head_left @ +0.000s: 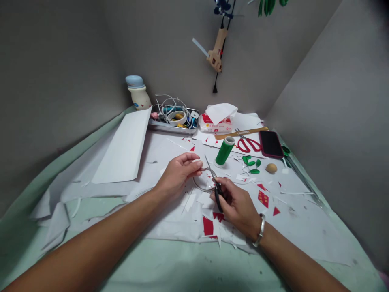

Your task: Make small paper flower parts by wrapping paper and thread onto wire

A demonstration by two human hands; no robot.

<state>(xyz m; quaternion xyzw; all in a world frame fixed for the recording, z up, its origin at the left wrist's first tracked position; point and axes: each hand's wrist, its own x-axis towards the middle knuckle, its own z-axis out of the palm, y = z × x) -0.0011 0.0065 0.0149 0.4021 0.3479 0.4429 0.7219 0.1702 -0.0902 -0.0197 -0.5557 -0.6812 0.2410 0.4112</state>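
Black-handled scissors (218, 197) are clamped in the right hand (235, 201), its fingers closed around the handles and the blades angled up over a white paper sheet (164, 152). A thin wire loop (197, 185) is pinched between the thumb and curled fingers of the left hand (178, 174), just beside the blades. A green thread spool (224, 151) stands near both hands, and red paper scraps (208, 226) are scattered nearby. Red-handled scissors (249, 145) lie beside a phone (271, 144) toward the desk's far right corner. Red print on a tissue pack (215, 124) at the far edge is too small to be read.
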